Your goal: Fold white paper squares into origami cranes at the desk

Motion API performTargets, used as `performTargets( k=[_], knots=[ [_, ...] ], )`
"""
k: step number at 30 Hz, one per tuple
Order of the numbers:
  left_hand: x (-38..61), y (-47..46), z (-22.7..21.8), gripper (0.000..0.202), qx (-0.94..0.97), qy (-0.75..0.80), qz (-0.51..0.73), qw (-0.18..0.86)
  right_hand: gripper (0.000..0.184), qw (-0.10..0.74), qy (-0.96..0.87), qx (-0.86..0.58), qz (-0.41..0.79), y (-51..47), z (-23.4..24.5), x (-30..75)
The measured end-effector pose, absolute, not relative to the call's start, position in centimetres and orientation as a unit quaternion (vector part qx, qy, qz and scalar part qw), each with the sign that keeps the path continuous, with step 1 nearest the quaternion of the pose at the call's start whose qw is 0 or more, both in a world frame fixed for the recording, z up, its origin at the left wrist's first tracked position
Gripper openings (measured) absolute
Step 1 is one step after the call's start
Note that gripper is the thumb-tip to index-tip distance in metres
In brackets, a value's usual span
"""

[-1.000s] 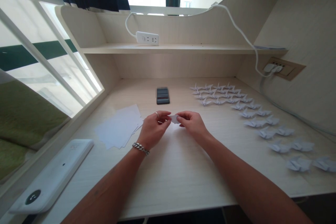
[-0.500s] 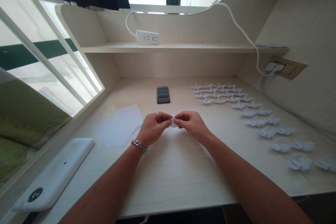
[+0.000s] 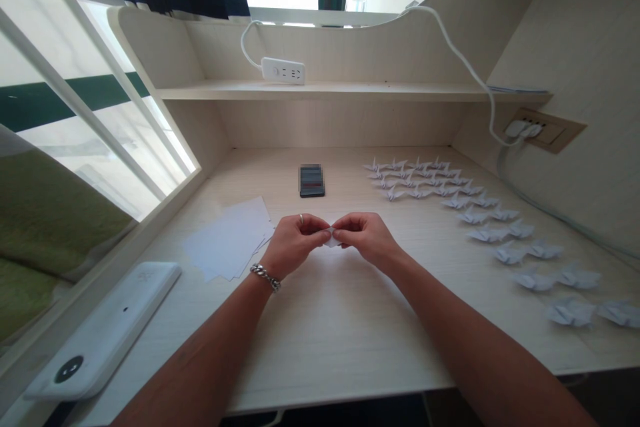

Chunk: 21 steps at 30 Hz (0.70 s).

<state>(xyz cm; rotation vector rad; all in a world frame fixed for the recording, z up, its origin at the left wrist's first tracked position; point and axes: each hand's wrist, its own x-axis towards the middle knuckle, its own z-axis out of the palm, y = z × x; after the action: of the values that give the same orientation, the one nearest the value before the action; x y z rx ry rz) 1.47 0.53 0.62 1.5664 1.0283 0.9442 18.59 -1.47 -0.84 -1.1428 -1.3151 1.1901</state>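
Note:
A small piece of folded white paper (image 3: 333, 240) is pinched between both hands over the middle of the desk. My left hand (image 3: 295, 240), with a ring and a chain bracelet, grips its left side between thumb and fingers. From the other side my right hand (image 3: 367, 235) pinches it the same way, the thumbs nearly meeting. Most of the paper is hidden by the fingers. Left of my hands lies a loose stack of white paper sheets (image 3: 227, 240). Folded paper cranes (image 3: 473, 215) stand in rows to the right.
A dark phone-like object (image 3: 312, 181), partly pixelated, lies beyond my hands. At the left edge rests a long white device (image 3: 107, 330). A power strip (image 3: 283, 71) sits on the shelf (image 3: 350, 91). A white cable (image 3: 457, 53) runs to the wall socket (image 3: 550, 129).
The thumbs have come slightly closer together over the folded paper, and a little less of it shows between them. The view has shifted very slightly; everything else stays put.

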Motion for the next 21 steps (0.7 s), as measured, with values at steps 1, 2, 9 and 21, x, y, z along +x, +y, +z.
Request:
performTargets(
  k=[1,2,9,21],
  knots=[
    [1.45,0.52,0.66,0.013,0.642,0.423,0.39,0.506,0.019,0.493,-0.543,-0.47,0.491,-1.52,-0.78,18.56],
    [1.43,0.51,0.69,0.014,0.638,0.422,0.39,0.512,0.018,0.493,-0.544,-0.469,0.492,-1.56,-0.73,18.54],
    [1.31,0.38,1.02,0.008,0.619,0.411,0.397,0.539,0.017,0.508,-0.512,-0.455,0.522,-1.75,-0.56,18.39],
    [0.93,0.43,0.81,0.007,0.675,0.404,0.395,0.474,0.027,0.491,-0.513,-0.436,0.553,-1.68,-0.63,18.96]
  ],
)
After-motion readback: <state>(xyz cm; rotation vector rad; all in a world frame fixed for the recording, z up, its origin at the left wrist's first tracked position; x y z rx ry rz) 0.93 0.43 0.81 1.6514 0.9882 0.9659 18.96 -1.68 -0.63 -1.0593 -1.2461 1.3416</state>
